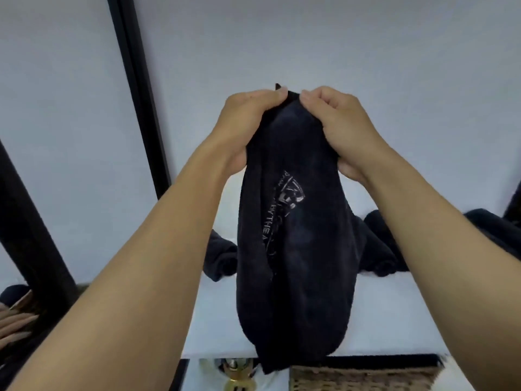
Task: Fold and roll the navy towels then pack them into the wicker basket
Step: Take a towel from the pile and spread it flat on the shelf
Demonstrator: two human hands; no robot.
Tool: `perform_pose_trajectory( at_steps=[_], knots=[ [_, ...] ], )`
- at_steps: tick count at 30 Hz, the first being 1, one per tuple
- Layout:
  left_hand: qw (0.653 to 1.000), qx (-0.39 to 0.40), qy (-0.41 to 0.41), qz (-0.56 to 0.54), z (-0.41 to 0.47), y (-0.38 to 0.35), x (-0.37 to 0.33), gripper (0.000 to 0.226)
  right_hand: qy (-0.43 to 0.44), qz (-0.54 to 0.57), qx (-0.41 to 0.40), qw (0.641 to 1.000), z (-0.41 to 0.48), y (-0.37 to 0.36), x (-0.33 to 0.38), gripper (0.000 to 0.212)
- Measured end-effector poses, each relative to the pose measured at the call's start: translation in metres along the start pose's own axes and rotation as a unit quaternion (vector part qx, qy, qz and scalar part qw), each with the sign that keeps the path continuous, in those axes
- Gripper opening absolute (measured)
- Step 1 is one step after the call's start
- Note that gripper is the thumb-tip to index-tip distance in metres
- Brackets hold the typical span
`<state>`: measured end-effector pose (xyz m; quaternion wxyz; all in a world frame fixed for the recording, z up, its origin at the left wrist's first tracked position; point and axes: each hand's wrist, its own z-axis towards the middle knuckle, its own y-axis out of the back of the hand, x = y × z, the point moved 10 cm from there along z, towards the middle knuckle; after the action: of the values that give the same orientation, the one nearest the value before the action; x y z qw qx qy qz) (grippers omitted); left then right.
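A navy towel [304, 249] with a pale printed logo hangs lengthwise in the air in front of me, bunched at its top. My left hand [245, 128] grips its upper left edge and my right hand [341, 128] grips its upper right edge, thumbs nearly touching. The towel's lower end dangles over the front edge of the white table [214, 320]. The wicker basket [363, 376] shows below that edge at the bottom, partly hidden by the towel and my right arm.
More navy towels lie on the table behind the held one: a bundle at left [222, 258] and a heap at right [380, 244]. A black-framed mirror [36, 235] leans at the left. A gold-coloured object [234, 373] sits under the table.
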<state>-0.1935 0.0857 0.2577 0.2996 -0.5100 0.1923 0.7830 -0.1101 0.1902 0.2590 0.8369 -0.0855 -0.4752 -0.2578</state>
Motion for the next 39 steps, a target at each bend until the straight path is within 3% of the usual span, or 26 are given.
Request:
perform_pose_trajectory(
  at_steps=[3,6,8,15,20,25,30,33,36,39],
  knots=[
    [0.999,0.030,0.000,0.012,0.001,-0.029,0.003,0.019,-0.043,0.021,0.025,0.999,-0.016,0.024,-0.001,0.024],
    [0.997,0.029,-0.040,0.053,-0.001,-0.057,-0.004,0.022,-0.046,-0.027,0.078,0.995,-0.029,0.040,-0.001,0.013],
    [0.997,0.023,-0.049,0.052,-0.003,-0.072,-0.005,0.021,-0.032,-0.063,0.068,0.995,-0.032,0.058,0.002,0.010],
    [0.999,-0.013,0.033,-0.006,-0.005,-0.104,0.012,0.015,0.009,-0.195,0.018,0.981,-0.038,0.108,0.007,0.023],
    [0.999,-0.007,-0.017,0.041,-0.010,-0.118,0.006,0.023,0.014,-0.176,0.014,0.984,-0.040,0.110,0.008,0.022],
    [0.995,-0.040,-0.053,0.070,-0.013,-0.106,-0.004,0.011,0.014,-0.144,0.040,0.989,-0.033,0.105,0.017,0.016],
    [0.995,0.091,0.008,0.045,-0.013,-0.113,0.012,0.015,-0.006,-0.061,0.023,0.998,-0.019,0.102,0.024,0.017],
    [0.991,0.121,0.022,0.054,-0.014,-0.114,0.020,0.013,-0.050,-0.049,0.015,0.997,-0.012,0.100,0.017,0.015],
    [0.959,0.181,0.094,0.196,-0.021,-0.108,0.062,0.013,-0.095,-0.007,-0.019,0.995,-0.007,0.105,0.006,0.015],
    [0.900,0.152,0.152,0.380,-0.023,-0.065,0.112,0.010,-0.129,0.032,-0.062,0.989,-0.005,0.121,-0.003,0.016]
  ],
)
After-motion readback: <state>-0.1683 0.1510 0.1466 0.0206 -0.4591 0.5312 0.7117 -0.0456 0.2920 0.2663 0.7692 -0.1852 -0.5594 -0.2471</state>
